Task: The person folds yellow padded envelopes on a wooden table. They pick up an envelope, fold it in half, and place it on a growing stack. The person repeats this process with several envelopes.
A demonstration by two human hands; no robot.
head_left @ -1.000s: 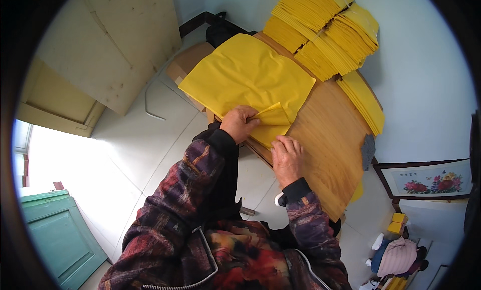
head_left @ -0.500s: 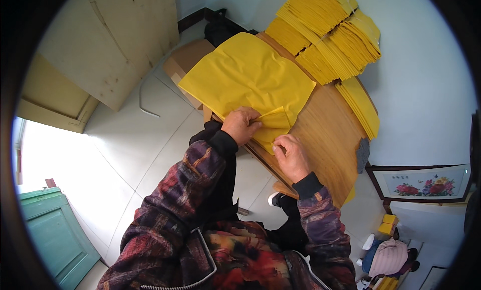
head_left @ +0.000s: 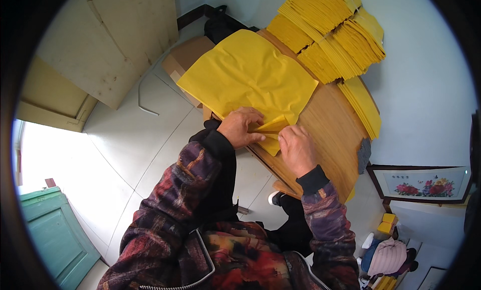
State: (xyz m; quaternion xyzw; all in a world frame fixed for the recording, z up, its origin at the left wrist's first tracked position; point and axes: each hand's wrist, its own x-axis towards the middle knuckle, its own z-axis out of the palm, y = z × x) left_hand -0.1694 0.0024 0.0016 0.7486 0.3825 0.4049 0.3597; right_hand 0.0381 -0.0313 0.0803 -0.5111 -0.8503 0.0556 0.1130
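A large yellow cloth-like sheet [head_left: 245, 72] lies slightly wrinkled over the wooden table and hangs past its near edge. At its near corner the material is gathered into folds. My left hand [head_left: 241, 128] has those folds between its thumb and curled fingers. With thumb and fingertips, my right hand [head_left: 298, 150] pinches the folded edge from the right side. Both hands are close together, only a short stretch of folded yellow material showing between them.
The wooden table [head_left: 333, 132] carries tied stacks of yellow folded pieces [head_left: 325, 37] at the back. A smaller yellow pile [head_left: 362, 107] lies along the right edge, by a grey cloth [head_left: 364, 155]. A cardboard box [head_left: 188, 64] stands left; a framed flower picture [head_left: 423, 183] is right.
My right hand has moved up and slightly right, to the folded edge. My left thumb has shifted lower along the fold, and the fold has been turned and gathered more tightly.
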